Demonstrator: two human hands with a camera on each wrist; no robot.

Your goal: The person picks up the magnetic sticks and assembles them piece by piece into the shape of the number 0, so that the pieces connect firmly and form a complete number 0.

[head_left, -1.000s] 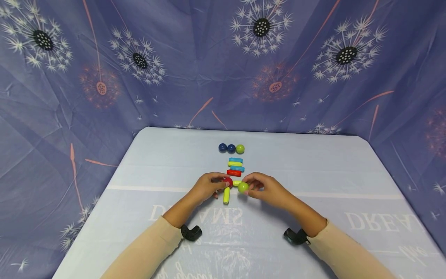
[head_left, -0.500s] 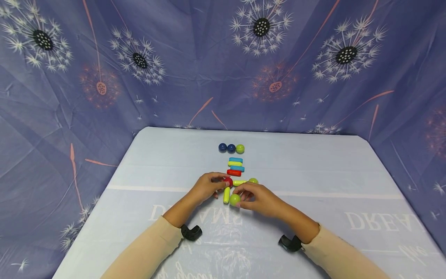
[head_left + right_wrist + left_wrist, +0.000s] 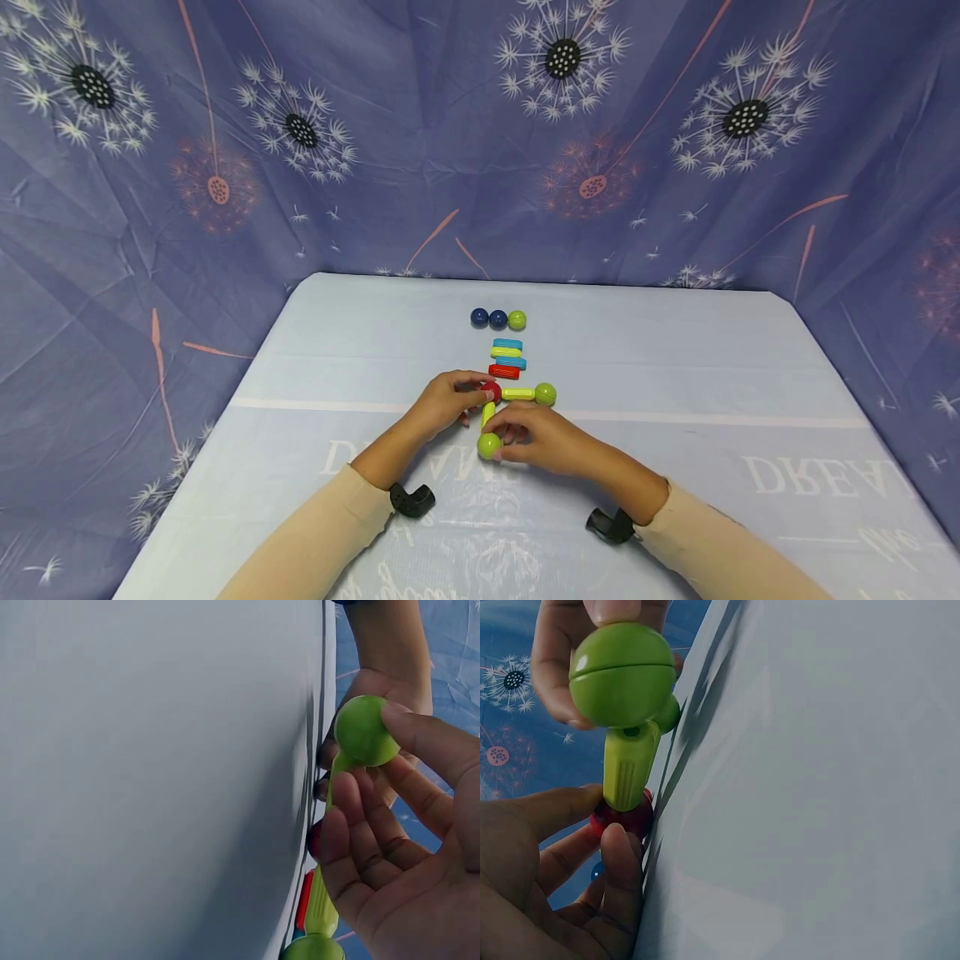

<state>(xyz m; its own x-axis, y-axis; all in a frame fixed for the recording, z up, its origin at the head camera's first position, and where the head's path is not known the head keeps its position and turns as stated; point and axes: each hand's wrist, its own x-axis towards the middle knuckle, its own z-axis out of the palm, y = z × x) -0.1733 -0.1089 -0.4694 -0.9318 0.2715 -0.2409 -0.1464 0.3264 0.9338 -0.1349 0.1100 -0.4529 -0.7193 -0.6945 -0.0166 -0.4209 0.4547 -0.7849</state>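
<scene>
My left hand pinches a red ball between thumb and fingers. Two yellow-green rods join at that ball: one rod runs right to a green ball, the other rod points toward me. At the near end of this second rod sits another green ball, gripped by the thumb and fingers of my right hand. In the left wrist view, that green ball meets the rod's end. The right wrist view shows my thumb on the green ball.
Beyond the hands lie a red rod, two blue rods and a yellow rod, stacked in a column. Two dark blue balls and a green ball line up farther back on the white table.
My right hand has moved left and toward me, carrying its green ball from beside the sideways rod to the near rod's end. The left hand has kept still on the red ball.
</scene>
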